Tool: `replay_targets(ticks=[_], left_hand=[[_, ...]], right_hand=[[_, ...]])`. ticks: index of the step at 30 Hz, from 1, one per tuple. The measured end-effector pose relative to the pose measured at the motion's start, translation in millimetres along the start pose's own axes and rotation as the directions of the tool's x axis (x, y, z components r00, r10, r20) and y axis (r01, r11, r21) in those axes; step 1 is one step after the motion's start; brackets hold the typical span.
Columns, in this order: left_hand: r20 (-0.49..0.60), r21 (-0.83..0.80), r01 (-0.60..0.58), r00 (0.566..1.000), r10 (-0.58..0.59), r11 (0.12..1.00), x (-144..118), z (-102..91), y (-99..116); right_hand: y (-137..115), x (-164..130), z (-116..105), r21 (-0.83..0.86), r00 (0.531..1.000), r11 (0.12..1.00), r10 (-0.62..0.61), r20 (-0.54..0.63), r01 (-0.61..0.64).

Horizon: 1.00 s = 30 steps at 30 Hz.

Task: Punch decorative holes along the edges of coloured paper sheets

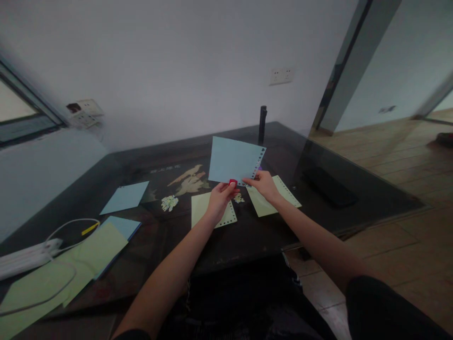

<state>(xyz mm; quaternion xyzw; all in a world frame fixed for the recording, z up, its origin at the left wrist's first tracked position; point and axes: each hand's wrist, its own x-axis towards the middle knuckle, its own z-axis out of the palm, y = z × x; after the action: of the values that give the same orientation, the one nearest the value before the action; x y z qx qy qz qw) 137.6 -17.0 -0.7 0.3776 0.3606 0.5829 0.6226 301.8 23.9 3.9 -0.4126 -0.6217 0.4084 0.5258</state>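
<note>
A light blue sheet of paper point(231, 160) with a row of punched holes along its right edge is held up above a dark glass table point(247, 236). My left hand point(220, 198) grips a small red punch point(232, 182) at the sheet's lower edge. My right hand point(264, 185) pinches the sheet's lower right corner. Under my hands lie two pale green sheets with punched edges, one point(200, 208) below my left hand and one point(283, 191) below my right. Small heaps of paper bits point(169, 203) lie on the table beside them.
At the left lie a blue sheet point(124, 197), a stack of green and blue sheets point(95, 250), a white power strip point(24, 257) with cables and a yellow-tipped cord point(89, 229). A dark cylinder point(262, 123) stands at the table's far edge. A black flat object point(329, 186) lies at right.
</note>
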Motion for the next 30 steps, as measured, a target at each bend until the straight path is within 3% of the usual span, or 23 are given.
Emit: replay_targets(ticks=[30], left_hand=[[-0.008, -0.021, -0.029, 1.0, 0.029, 0.999, -0.1, 0.4, -1.1]], right_hand=[[-1.9, -0.6, -0.7, -0.028, 1.0, 0.999, 0.027, 0.014, -0.026]])
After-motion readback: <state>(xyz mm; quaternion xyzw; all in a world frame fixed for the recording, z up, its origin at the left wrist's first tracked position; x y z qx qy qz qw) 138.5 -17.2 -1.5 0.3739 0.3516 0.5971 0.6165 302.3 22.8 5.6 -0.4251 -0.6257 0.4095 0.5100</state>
